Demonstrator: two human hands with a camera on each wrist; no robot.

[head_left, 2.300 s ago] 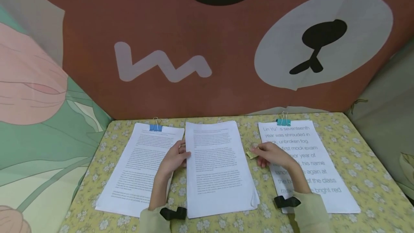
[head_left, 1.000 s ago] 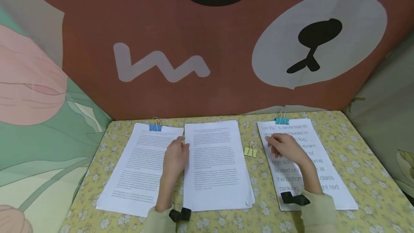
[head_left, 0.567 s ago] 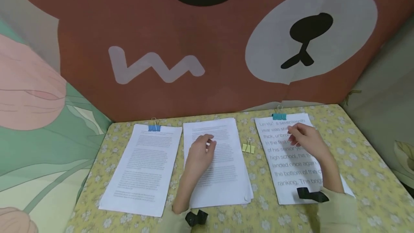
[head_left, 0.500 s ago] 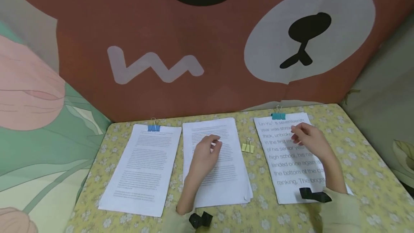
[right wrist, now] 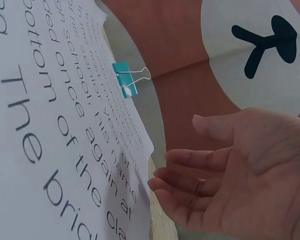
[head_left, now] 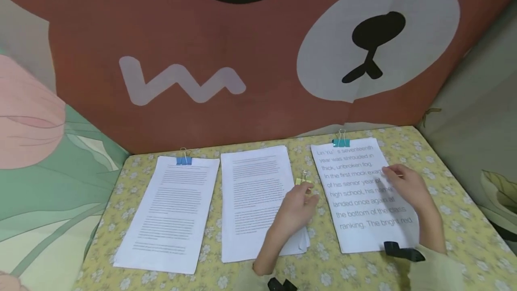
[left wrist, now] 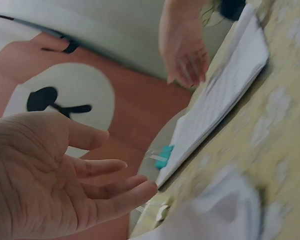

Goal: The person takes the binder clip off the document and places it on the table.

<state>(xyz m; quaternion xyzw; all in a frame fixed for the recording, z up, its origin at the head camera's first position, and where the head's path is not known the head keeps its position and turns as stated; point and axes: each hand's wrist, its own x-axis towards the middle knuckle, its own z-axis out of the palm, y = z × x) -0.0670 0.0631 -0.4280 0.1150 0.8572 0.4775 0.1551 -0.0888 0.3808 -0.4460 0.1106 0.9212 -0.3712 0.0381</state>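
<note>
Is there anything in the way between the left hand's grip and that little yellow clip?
No, nothing visible is. The left hand partly covers the yellow clip from above, just right of the middle paper stack. I can't tell whether they touch.

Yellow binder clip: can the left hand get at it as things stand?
Probably yes. The left hand is empty and right by the yellow binder clip, with nothing visible between them. The middle paper stack lies beside the clip, not over it.
</note>
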